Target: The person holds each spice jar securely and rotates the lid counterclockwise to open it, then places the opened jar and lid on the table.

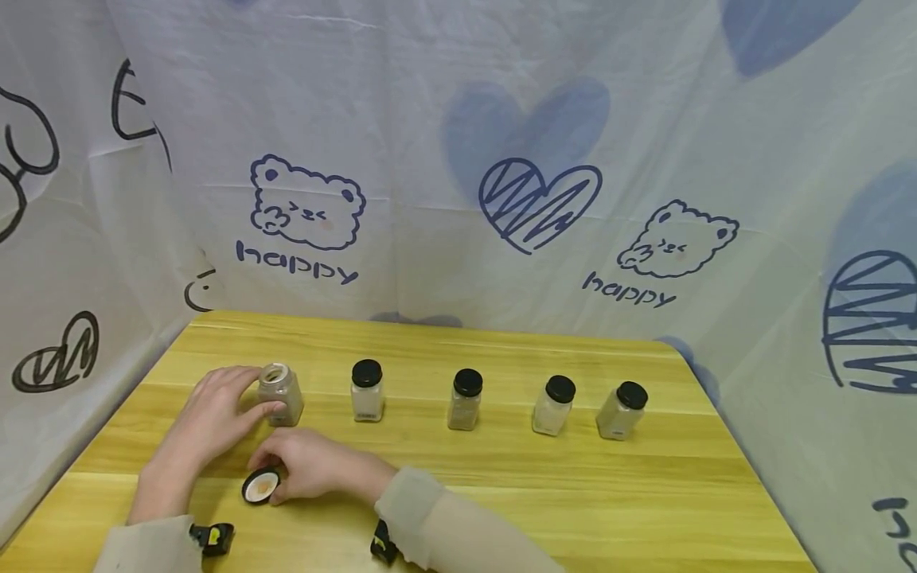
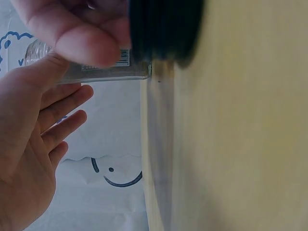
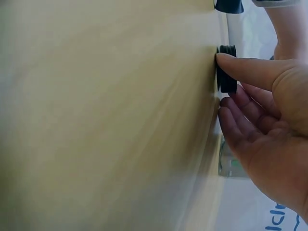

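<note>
My left hand [image 1: 204, 418] is at a glass jar [image 1: 286, 402] with no lid on it, standing upright near the table's left side. The thumb lies along the jar's near side and the index finger is by its far side; in the left wrist view the other fingers are spread loosely past the glass [image 2: 103, 73]. Just in front of the jar, my right hand [image 1: 315, 461] pinches a round black lid [image 1: 261, 485] by its rim. The lid's white inner face, with a brownish patch, points upward. Low over the wood, the lid [image 3: 227, 77] appears edge-on in the right wrist view.
Several similar jars with black caps stand in a row to the right, from the nearest capped jar [image 1: 368, 394] to the farthest jar [image 1: 622, 414]. All are on the wooden table [image 1: 573, 501]. A printed white cloth [image 1: 423, 255] hangs behind and beside it.
</note>
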### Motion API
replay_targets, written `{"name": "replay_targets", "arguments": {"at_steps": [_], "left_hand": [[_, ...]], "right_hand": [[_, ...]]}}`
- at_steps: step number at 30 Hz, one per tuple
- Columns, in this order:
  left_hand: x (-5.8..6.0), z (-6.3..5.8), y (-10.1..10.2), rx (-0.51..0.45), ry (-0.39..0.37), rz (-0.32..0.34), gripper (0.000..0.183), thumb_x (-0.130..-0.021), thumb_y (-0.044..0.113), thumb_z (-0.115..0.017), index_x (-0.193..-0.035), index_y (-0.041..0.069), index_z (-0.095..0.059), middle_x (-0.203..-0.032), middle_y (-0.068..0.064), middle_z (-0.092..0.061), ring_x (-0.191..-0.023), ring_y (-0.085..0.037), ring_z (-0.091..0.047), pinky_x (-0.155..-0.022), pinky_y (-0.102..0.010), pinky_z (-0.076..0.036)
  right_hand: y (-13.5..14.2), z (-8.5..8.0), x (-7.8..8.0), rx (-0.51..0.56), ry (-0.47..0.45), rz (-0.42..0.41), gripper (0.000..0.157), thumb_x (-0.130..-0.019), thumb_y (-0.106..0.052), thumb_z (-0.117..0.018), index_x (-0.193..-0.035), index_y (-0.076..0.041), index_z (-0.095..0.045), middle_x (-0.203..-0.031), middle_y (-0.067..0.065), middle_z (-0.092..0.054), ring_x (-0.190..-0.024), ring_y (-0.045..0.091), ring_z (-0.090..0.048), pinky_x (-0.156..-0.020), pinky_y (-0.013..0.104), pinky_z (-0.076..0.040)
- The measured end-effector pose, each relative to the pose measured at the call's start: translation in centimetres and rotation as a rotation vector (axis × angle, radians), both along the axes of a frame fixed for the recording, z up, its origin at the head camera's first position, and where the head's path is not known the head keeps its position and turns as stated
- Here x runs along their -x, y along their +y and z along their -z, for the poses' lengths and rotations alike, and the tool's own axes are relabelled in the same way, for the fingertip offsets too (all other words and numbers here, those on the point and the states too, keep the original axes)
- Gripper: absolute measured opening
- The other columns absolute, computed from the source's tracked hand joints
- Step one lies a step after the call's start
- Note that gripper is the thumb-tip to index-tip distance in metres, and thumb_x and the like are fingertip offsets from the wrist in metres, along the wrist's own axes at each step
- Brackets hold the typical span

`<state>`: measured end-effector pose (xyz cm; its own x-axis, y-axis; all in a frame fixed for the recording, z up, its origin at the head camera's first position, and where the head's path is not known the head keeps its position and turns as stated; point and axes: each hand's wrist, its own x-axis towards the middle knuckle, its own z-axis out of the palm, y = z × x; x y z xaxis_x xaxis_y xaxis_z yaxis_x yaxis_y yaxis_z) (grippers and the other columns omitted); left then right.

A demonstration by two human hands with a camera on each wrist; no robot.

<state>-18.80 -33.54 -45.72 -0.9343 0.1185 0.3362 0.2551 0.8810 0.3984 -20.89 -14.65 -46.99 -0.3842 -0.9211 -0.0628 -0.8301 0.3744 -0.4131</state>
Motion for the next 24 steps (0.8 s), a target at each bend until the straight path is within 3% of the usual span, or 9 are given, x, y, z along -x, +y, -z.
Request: {"name": "replay_targets", "arguments": {"at_steps": [13,17,21,24], "left_hand": [[0.0,-0.2,0.0,-0.015,-0.05,-0.001,0.068,-0.095,0.041,-0.076,-0.137,-0.008,-0.057,-0.136,-0.033,-0.058,-0.131,-0.054,-0.044,-0.12,-0.069,-0.02],[-0.2,-0.5,-0.1,-0.025,-0.063,-0.023,0.074,-0.095,0.047,-0.075,-0.141,-0.008,-0.054,-0.139,-0.034,-0.055,-0.133,-0.056,-0.041,-0.116,-0.072,-0.024],[-0.5,-1.1,-0.3,-0.014,-0.024,-0.057,0.076,-0.095,0.05,-0.073,-0.142,-0.007,-0.053,-0.141,-0.035,-0.052,-0.133,-0.059,-0.04,-0.109,-0.076,-0.029],[-0.7,-1.6,-0.4,0.005,0.053,-0.066,0.072,-0.097,0.046,-0.073,-0.141,-0.007,-0.054,-0.14,-0.036,-0.052,-0.131,-0.059,-0.041,-0.11,-0.076,-0.027]], "right_hand": [[-0.3,-0.1,-0.7,-0.005,0.078,-0.022,0.048,-0.084,-0.024,-0.089,-0.128,-0.02,-0.069,-0.123,-0.015,-0.065,-0.115,-0.009,-0.053,-0.101,0.002,-0.033],[0.4,-0.5,-0.9,0.018,0.072,-0.015,0.048,-0.085,-0.025,-0.088,-0.129,-0.019,-0.069,-0.125,-0.013,-0.064,-0.114,-0.008,-0.054,-0.099,0.002,-0.034],[1.5,-1.1,-1.2,0.047,0.047,0.031,0.047,-0.088,-0.027,-0.085,-0.132,-0.022,-0.068,-0.131,-0.013,-0.062,-0.112,-0.007,-0.055,-0.095,0.002,-0.036],[2.7,-1.8,-1.4,0.087,0.022,0.079,0.043,-0.093,-0.029,-0.08,-0.134,-0.023,-0.066,-0.134,-0.013,-0.06,-0.112,-0.006,-0.056,-0.093,0.002,-0.038]]}}
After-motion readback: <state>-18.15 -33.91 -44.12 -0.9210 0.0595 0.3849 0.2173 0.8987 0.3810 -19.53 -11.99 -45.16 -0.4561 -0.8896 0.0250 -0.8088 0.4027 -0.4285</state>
